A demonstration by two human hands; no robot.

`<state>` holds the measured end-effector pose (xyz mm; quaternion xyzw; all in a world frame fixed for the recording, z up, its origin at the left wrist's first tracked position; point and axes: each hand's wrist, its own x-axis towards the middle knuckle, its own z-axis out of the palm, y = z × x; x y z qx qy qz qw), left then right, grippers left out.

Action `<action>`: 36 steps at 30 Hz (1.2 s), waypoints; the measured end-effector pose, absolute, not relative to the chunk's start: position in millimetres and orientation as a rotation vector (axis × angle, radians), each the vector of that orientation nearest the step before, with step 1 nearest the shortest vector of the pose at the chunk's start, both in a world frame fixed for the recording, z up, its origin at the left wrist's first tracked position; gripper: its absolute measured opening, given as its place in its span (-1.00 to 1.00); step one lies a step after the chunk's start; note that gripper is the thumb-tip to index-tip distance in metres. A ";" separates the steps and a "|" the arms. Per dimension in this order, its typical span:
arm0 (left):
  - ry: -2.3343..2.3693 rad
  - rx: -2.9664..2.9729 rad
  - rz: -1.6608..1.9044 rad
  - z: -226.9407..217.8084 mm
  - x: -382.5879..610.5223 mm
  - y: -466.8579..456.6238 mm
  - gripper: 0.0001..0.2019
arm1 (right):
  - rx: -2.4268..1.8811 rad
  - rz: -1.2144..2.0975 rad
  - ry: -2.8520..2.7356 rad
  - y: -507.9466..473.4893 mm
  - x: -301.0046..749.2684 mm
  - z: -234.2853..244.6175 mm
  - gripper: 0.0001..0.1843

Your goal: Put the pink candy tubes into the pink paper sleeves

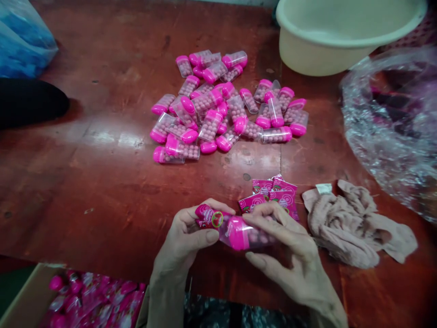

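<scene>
My left hand (184, 239) pinches a pink printed sleeve (206, 217) with a yellow-green ring on it. My right hand (293, 248) has its fingers and thumb around a clear candy container (239, 233) with a bright pink cap and small pink balls inside. The capped end points left and meets the sleeve's clear part; how far it sits inside is hard to make out. Just beyond my right fingers lies a small stack of flat pink printed sleeves (283, 200). Farther back, a loose pile of similar pink-capped containers (210, 123) covers the middle of the table.
A crumpled beige cloth (341, 228) lies right of my right hand. Behind it are clear plastic wrap (362, 136) and a cream basin (307, 57). At lower left stands a cardboard box (25, 296) of pink items. A blue-filled bag (27, 41) and a black object (30, 104) sit far left.
</scene>
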<state>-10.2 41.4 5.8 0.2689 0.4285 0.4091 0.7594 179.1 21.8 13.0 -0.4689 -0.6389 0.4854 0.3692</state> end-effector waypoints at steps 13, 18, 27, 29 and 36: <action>0.951 0.763 0.921 6.5 -8.1 41.0 -0.75 | -1.450 1.246 -1.242 13.5 161.0 8.3 -0.78; 0.964 0.733 0.944 6.8 -7.3 41.0 -0.76 | -1.410 1.445 -0.782 14.8 151.9 6.8 -0.51; 1.055 0.751 0.958 7.1 -4.0 40.9 -0.79 | -1.267 1.603 -0.609 17.8 147.7 1.8 -0.80; 1.109 0.735 0.976 6.4 -3.0 40.8 -0.72 | -1.284 1.510 -0.631 17.3 143.1 2.2 -0.81; 1.215 0.601 1.199 -1.4 1.7 41.9 -0.51 | -1.377 1.314 -0.675 17.8 130.4 -0.7 -0.82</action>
